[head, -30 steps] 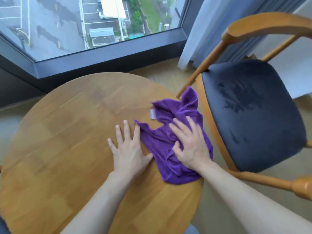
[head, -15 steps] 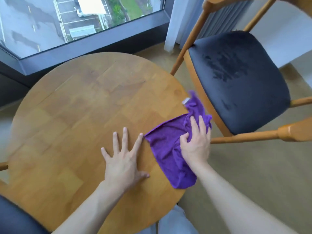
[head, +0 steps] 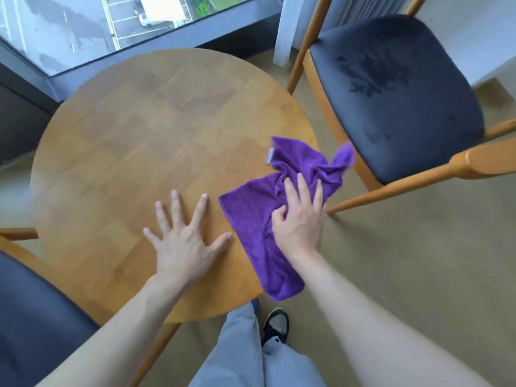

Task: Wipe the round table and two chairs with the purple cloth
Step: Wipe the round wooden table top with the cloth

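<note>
The right hand point(head: 300, 219) presses the purple cloth point(head: 262, 224) flat, its grip loose: fingers spread on top, thumb and forefinger tucked into a fold. Against a second ago, the cloth has slid from beside the right chair point(head: 391, 88) toward the near right rim of the desk point(head: 139, 135), one end now hanging over it. The left hand point(head: 184, 244) stays splayed on bare wood, bracing. The desk's edge seems nearly covered; the chairs likely come next.
</note>
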Demonstrator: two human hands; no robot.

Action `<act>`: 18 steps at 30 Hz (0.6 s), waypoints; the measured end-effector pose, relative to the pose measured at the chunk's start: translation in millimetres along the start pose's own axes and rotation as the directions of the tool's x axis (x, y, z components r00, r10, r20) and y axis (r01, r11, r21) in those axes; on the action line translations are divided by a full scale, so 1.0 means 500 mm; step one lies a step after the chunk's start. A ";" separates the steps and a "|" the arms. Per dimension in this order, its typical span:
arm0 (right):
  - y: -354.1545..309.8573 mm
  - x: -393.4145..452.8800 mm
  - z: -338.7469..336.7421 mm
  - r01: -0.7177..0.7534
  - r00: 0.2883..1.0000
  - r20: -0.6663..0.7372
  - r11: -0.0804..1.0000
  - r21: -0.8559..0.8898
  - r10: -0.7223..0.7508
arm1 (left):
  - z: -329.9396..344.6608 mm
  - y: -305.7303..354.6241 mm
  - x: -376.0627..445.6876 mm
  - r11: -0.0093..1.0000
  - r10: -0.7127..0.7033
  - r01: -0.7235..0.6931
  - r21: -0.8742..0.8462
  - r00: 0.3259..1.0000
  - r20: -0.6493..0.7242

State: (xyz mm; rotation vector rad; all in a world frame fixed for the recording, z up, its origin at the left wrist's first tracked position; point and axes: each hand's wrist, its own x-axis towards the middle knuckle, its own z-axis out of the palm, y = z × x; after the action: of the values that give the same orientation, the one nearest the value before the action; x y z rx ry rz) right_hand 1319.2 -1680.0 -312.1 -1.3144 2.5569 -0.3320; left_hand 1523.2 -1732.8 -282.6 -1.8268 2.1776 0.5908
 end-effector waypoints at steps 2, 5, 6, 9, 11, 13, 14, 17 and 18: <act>-0.018 -0.071 0.018 0.135 0.991 0.034 0.988 -0.076 -0.133 | -0.008 -0.028 -0.036 0.990 -0.118 0.120 -0.070 0.992 0.038; 0.055 -0.100 0.008 0.687 0.724 0.189 0.718 -0.110 -0.664 | -0.025 -0.104 -0.081 0.967 -0.226 0.240 -0.089 0.964 0.141; 0.086 -0.080 -0.005 0.789 0.611 0.218 0.606 -0.097 -0.761 | -0.029 -0.128 -0.089 0.967 -0.234 0.248 -0.062 0.956 0.178; 0.109 -0.043 -0.026 0.624 0.779 0.133 0.780 -0.055 -0.613 | -0.030 -0.165 -0.102 0.984 -0.179 0.180 0.014 0.963 0.202; 0.041 -0.071 -0.021 0.284 0.956 0.081 0.958 -0.026 -0.281 | -0.026 -0.165 -0.097 0.984 -0.174 0.176 0.009 0.966 0.190; -0.040 -0.131 0.006 0.134 0.984 0.124 0.989 -0.068 -0.125 | -0.023 -0.160 -0.090 0.982 -0.185 0.187 0.013 0.962 0.203; -0.074 -0.166 0.023 0.186 0.972 0.164 0.978 -0.093 -0.169 | -0.022 -0.162 -0.090 0.982 -0.190 0.191 0.015 0.959 0.210; -0.123 -0.252 0.068 0.645 0.742 0.295 0.761 -0.068 -0.602 | -0.019 -0.165 -0.095 0.986 -0.162 0.165 0.000 0.969 0.187; -0.130 -0.257 0.072 0.767 0.611 0.333 0.641 -0.024 -0.718 | -0.019 -0.166 -0.097 0.989 -0.144 0.146 0.002 0.974 0.173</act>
State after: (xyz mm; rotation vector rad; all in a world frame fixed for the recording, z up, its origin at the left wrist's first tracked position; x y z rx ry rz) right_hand 1452.4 -1614.7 -311.2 -2.2744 1.6820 -0.0400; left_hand 1614.5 -1705.8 -266.2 -1.8463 1.9154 0.7014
